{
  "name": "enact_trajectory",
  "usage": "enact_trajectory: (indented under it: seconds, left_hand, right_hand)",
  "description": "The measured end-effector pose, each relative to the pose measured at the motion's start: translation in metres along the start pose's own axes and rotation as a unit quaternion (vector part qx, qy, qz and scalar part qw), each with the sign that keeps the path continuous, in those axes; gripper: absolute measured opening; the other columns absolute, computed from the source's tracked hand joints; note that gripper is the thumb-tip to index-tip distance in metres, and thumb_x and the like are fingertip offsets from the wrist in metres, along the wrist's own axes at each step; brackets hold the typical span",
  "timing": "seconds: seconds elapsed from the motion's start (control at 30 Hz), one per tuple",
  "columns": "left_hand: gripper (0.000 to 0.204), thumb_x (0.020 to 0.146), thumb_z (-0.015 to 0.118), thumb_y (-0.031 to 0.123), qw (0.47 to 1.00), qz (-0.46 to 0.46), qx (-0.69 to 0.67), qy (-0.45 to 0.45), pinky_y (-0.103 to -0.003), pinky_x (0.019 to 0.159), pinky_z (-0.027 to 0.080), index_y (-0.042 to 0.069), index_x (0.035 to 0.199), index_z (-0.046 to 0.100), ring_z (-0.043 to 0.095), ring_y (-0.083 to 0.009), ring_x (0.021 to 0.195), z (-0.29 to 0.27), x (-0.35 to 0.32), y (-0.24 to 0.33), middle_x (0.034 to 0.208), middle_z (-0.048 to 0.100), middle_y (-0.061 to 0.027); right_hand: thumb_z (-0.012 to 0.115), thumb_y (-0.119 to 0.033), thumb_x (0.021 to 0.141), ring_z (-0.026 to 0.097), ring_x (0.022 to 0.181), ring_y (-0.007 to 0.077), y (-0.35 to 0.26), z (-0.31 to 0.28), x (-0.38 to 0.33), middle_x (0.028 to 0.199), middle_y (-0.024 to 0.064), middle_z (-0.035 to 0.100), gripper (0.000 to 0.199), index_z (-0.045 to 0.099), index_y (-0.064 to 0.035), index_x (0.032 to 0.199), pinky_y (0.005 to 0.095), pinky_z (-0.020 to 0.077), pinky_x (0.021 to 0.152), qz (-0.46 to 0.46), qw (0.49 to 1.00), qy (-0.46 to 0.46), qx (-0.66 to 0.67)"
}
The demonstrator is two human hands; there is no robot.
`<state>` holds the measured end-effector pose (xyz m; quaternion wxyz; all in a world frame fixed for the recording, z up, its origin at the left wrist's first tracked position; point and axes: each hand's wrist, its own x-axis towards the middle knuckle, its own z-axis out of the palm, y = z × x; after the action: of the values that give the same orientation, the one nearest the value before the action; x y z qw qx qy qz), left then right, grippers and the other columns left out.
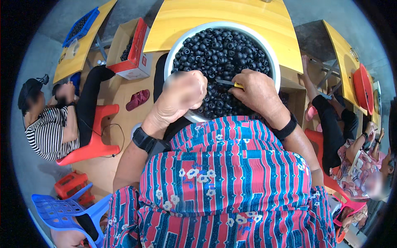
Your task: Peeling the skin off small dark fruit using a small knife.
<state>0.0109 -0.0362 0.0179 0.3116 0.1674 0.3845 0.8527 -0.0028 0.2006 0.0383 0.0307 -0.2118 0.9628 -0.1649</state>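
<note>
Right hand [257, 90] tight round a yellow-handled knife [228, 83] — left hand [182, 94] curled

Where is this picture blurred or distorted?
Head view: smudgy blur covers part of the left hand; corners fall to black; the yellow wood-grained tabletop at far right looks bowed; small glossy black round pieces look fairly clear, with pinpoint highlights.

small manual-processing workshop, indicated by people [51, 138] seated by separate yellow tables [223, 11], a wide basin [276, 68] and blue crate [89, 27] holding black pieces [219, 47].
</note>
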Motion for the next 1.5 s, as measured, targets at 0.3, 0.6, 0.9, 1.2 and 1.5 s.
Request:
enact_trajectory:
  seconds: [0.3, 0.6, 0.9, 1.2, 1.5]
  left_hand:
    - [0.024, 0.101, 0.053, 0.025, 0.996, 0.02, 0.027, 0.087, -0.019, 0.051, 0.029, 0.008, 0.084, 0.049, 0.036, -0.0048, 0.06, -0.003, 0.004, -0.016, 0.076, 0.041, 0.0012]
    - [0.02, 0.1, 0.053, 0.024, 0.989, 0.013, 0.068, 0.133, -0.019, 0.051, 0.029, 0.007, 0.09, 0.053, 0.036, -0.0036, 0.058, 0.0, 0.008, -0.022, 0.07, 0.041, 0.0043]
    - [0.012, 0.099, 0.053, 0.016, 0.97, -0.02, 0.189, 0.154, -0.017, 0.05, 0.026, 0.005, 0.103, 0.057, 0.031, -0.001, 0.057, 0.018, 0.017, -0.018, 0.07, 0.038, 0.0079]
    - [0.011, 0.1, 0.052, 0.014, 0.968, -0.013, 0.184, 0.17, -0.018, 0.051, 0.027, 0.005, 0.102, 0.056, 0.031, -0.0009, 0.056, 0.007, 0.014, -0.03, 0.066, 0.037, 0.0087]
    - [0.01, 0.1, 0.051, 0.014, 0.969, 0.014, 0.16, 0.19, -0.018, 0.051, 0.029, 0.005, 0.102, 0.056, 0.033, -0.0008, 0.056, 0.007, 0.013, -0.032, 0.067, 0.038, 0.0082]
  right_hand:
    - [0.073, -0.023, 0.074, 0.066, 0.085, 0.0329, 0.0, -0.001, 0.002, 0.089, 0.0129, 0.067, 0.025, 0.071, -0.0059, 0.093, 0.0423, 0.0535, 0.075, 0.008, 0.999, -0.024, -0.022]
    - [0.069, -0.018, 0.076, 0.065, 0.084, 0.0345, 0.011, 0.009, 0.001, 0.087, 0.0146, 0.066, 0.018, 0.068, -0.0048, 0.088, 0.0428, 0.0517, 0.075, -0.024, 0.996, 0.014, 0.081]
    - [0.071, -0.016, 0.076, 0.063, 0.086, 0.0356, 0.014, 0.007, -0.006, 0.088, 0.0147, 0.063, 0.019, 0.069, -0.0063, 0.092, 0.0431, 0.0503, 0.076, -0.037, 0.982, 0.086, 0.166]
    - [0.074, -0.02, 0.073, 0.063, 0.089, 0.0352, 0.003, -0.005, -0.01, 0.095, 0.0141, 0.061, 0.026, 0.067, -0.0059, 0.094, 0.0445, 0.0521, 0.077, -0.026, 0.999, -0.015, 0.043]
    - [0.073, -0.015, 0.072, 0.064, 0.091, 0.0354, -0.011, -0.005, -0.01, 0.094, 0.0154, 0.061, 0.024, 0.064, -0.0046, 0.092, 0.0446, 0.0523, 0.078, 0.008, 0.999, -0.041, -0.003]
